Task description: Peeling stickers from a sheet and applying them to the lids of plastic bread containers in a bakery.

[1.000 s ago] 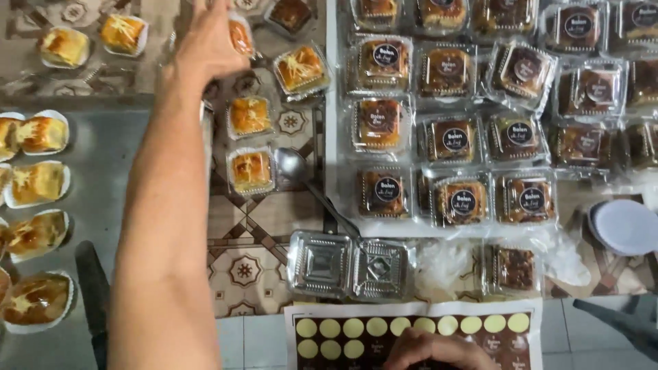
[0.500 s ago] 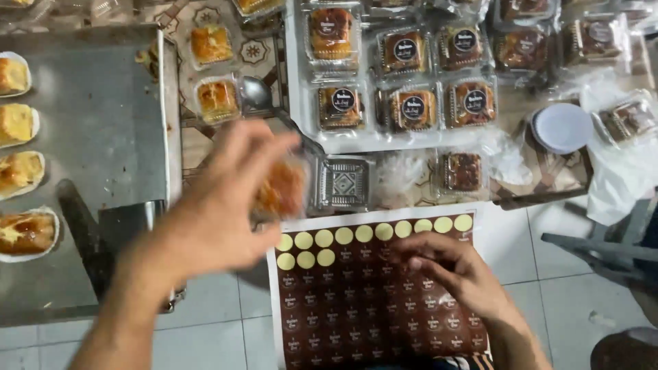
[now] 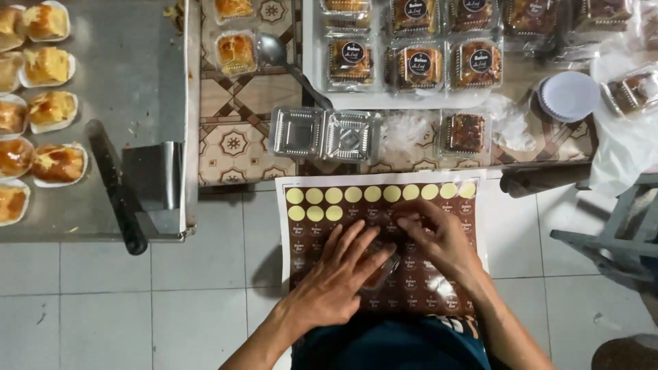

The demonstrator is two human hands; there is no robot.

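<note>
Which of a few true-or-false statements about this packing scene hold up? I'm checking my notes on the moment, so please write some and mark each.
1. Both hands rest over the sticker sheet. True: the left hand and right hand lie on it.
2. The left hand covers a small clear box. True.
3. The empty clear container above the sheet is shut. False: it lies open.
4. Every sticker is on the sheet. False: the top rows show bare yellow circles.
5. The spoon is in the right hand. False: it lies on the patterned table.
</note>
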